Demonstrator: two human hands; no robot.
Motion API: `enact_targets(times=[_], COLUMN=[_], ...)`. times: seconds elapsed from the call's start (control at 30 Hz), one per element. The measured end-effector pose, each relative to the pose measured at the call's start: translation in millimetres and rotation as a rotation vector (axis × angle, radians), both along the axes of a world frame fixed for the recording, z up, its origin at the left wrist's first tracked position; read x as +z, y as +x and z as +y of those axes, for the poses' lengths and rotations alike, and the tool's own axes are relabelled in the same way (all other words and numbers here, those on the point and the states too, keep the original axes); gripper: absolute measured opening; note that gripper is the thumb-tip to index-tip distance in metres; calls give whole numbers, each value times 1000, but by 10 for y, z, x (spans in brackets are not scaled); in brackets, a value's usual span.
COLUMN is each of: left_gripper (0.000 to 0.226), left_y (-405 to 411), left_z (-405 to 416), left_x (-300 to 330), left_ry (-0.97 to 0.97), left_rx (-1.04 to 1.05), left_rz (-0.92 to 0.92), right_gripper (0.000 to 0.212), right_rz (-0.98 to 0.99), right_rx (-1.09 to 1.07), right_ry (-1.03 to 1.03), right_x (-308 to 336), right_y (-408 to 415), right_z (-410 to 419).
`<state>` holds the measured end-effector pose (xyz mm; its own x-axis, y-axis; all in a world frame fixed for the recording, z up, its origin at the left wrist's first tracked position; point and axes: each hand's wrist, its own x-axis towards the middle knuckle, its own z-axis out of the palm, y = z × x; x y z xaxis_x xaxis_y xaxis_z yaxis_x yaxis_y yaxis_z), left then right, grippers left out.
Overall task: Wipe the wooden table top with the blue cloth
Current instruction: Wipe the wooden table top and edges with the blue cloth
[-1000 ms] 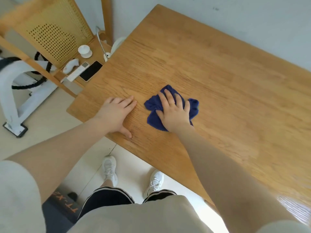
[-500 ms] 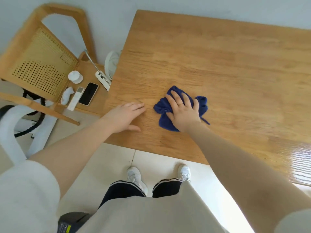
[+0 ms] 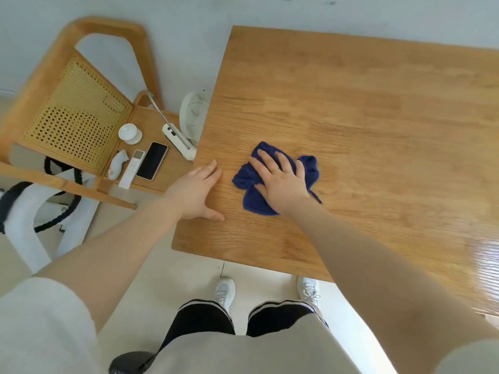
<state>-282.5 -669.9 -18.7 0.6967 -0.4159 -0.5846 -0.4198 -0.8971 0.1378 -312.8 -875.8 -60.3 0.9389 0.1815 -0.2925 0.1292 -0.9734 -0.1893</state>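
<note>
Cloth handling: blue cloth point(image 3: 249, 182) looks soft, light and limp; it will likely bunch, so press from above, palm central.
Right hand point(image 3: 280, 182): your fingers lie spread and flat on the cloth, pinning it, not gripping.
Left hand point(image 3: 195, 194): flat on the bare wooden table top point(image 3: 351, 109), holding nothing.
Cloth place: centre of frame, near the table's left edge.
Cloth look: dark blue, crumpled, folds poking out past your fingers.
</note>
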Motion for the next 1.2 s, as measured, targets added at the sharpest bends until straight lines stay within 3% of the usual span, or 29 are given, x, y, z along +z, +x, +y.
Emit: enact_targets(times=[0.07, 0.2, 0.27, 0.37, 0.53, 0.77, 0.83, 0.97, 1.03, 1.2], left_gripper=[97, 69, 65, 64, 60, 56, 55, 76, 94, 129], left_y=[62, 74, 71, 65, 30, -24, -68, -209, -230, -138], left_z=[132, 419, 586, 817, 989, 911, 854, 771, 782, 830], left_x=[-10, -38, -45, -78, -113, -125, -126, -162, -159, -134], left_ry=[-112, -330, -374, -413, -462, -423, -436, -271, -218, -101], left_rx=[43, 79, 103, 95, 93, -25, -77, -209, -252, -404], left_rz=[42, -33, -91, -107, -126, -92, -101, -20, 16, -57], right_gripper=[56, 55, 56, 53, 57, 50, 50, 52, 57, 59], right_rz=[-38, -129, -41, -121, -77, -223, -287, -269, -215, -217], right_rx=[-70, 72, 80, 36, -222, 21, -53, -562, -688, -381], right_ry=[3, -22, -46, -48, -20, -92, -118, -141, -136, -188], right_x=[-5, -144, -149, -128, -140, -227, -273, -246, -234, -277], right_y=[-60, -494, -563, -325, -288, -915, -923, -886, -857, -1114], right_z=[251, 878, 1119, 1276, 1623, 1481, 1262, 988, 1102, 1816])
